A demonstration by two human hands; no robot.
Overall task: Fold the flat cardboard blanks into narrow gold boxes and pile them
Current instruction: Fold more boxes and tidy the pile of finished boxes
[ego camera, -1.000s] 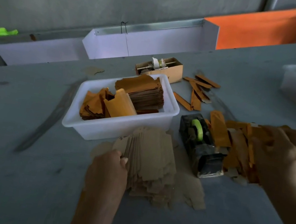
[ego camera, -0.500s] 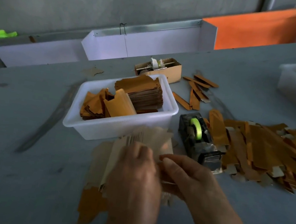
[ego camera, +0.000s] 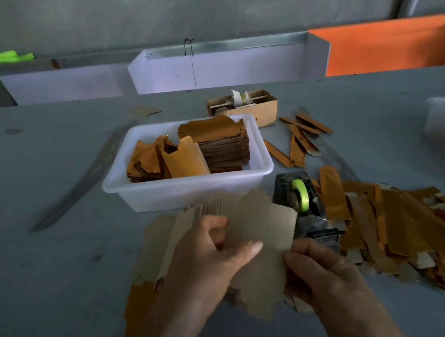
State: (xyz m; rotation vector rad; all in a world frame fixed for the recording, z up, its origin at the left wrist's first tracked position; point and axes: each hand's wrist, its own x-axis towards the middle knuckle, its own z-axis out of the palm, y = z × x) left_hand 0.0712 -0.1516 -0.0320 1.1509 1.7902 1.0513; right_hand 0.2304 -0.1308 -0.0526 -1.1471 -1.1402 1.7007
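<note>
Between both hands (ego camera: 315, 273), matte notched cardboard blank (ego camera: 260, 232)

My right hand (ego camera: 324, 274) is back from the gold pile and now pinches the right edge of the top blank (ego camera: 258, 249); my left hand (ego camera: 210, 256) has slid onto it, thumb pressing its face.

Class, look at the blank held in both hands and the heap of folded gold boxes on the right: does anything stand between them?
Yes. The tape dispenser stands just beyond the held cardboard blank, partly between it and the pile of gold boxes. The nearer route, over bare table past the right hand, looks clear.
</note>
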